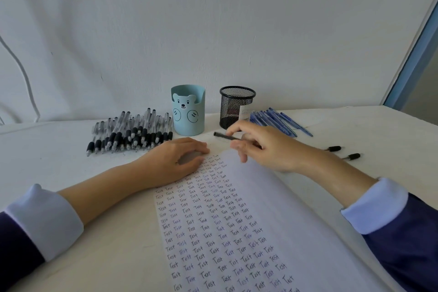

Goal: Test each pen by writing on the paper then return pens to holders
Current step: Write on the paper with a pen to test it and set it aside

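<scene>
The right hand [265, 147] pinches a slim black pen [221, 135] between thumb and the first fingers [234, 129], the other fingers loosely spread below; the pen hangs just above the far edge of the white sheet of paper covered in rows of handwritten "Test" [237, 220], clear of the pale worktop [59, 161]. Its long axis runs nearly level, left to right; the free end pokes out leftward from the fingers, toward the gap between the two holders; I cannot tell whether that end is tip or cap. The black wire-mesh pen holder [233, 106] stands just beyond the right hand's knuckles; the teal cup-shaped holder with a bear face [188, 116] stands a little further left, near the pen's free end.

The left hand [175, 159] rests on the sheet's far left corner, fingers loosely curled and holding nothing, so it seems to steady the paper.

My judgement: whether the pen goes to paper or to a holder, it must first swing from level towards upright; the right hand is the nearer for either.
</scene>
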Motion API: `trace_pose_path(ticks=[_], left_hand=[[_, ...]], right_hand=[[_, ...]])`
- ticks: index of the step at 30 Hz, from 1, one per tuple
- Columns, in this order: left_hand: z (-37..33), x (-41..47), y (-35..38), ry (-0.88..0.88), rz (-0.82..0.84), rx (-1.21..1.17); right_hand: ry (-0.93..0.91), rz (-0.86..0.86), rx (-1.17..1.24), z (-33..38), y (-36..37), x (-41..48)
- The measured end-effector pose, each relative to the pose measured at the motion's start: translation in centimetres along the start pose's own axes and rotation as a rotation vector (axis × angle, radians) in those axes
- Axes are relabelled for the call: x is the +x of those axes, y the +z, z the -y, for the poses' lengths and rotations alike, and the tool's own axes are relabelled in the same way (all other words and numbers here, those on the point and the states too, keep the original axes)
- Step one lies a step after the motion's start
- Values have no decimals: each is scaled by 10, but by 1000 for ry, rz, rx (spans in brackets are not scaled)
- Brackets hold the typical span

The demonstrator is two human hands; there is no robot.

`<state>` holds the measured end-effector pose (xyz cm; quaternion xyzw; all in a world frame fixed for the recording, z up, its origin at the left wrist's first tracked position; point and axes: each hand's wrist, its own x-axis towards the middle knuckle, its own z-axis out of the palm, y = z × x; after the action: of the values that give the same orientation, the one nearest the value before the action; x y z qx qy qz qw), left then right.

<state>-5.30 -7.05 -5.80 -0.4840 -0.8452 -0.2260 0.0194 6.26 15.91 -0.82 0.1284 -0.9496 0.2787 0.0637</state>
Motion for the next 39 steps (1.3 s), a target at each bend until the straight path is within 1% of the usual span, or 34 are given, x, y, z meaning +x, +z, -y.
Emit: trace_pose_path(ticks=[5,8,10,13,15,16,18,19,21,23,24,26,28,29,31,33,36,39], left_hand=[[-1,1,0,0,-9,4],[-1,1,0,-9,-21,16],[0,1,0,-4,-29,4],[0,1,1,-1,-31,-17],[0,0,1,-3,-36,-14],[0,0,1,-5,-34,-7],[0,0,0,-6,-33,14],[-1,-1,0,-6,-42,19],[-4,-1,-2,-1,-95,22],[-12,-1,-5,17,-143,6],[-17,-2,-7,19,-131,-14],[-27,-3,-8,12,-47,-44],[-36,-3,-3,31,7,-18],[-39,-3,0,47,3,-22],[-40,-2,3,38,-40,-108],[-40,-2,1,-45,-55,-244],[-44,-1,-9,-183,-42,-556],[-41,2,-28,-275,-120,-932]], right_hand=[[-97,-78,-127,-6,5,5],[-135,-79,-80,-7,6,6],[-122,1,-36,-5,8,5],[-71,169,-152,-7,16,4],[-14,218,-151,-7,14,3],[19,213,-122,-7,8,2],[93,147,-82,-12,-11,1],[129,110,-105,-15,-23,-1],[233,89,-230,-25,-45,-6],[397,131,-356,-35,-59,-12],[479,150,-418,-40,-64,-14],[609,182,-586,-48,-68,-16],[687,223,-745,-52,-68,-17],[703,244,-798,-52,-65,-17],[672,215,-873,-52,-60,-15],[559,97,-884,-48,-53,-11],[366,-83,-690,-37,-42,-8],[179,-223,-556,-28,-28,-4]])
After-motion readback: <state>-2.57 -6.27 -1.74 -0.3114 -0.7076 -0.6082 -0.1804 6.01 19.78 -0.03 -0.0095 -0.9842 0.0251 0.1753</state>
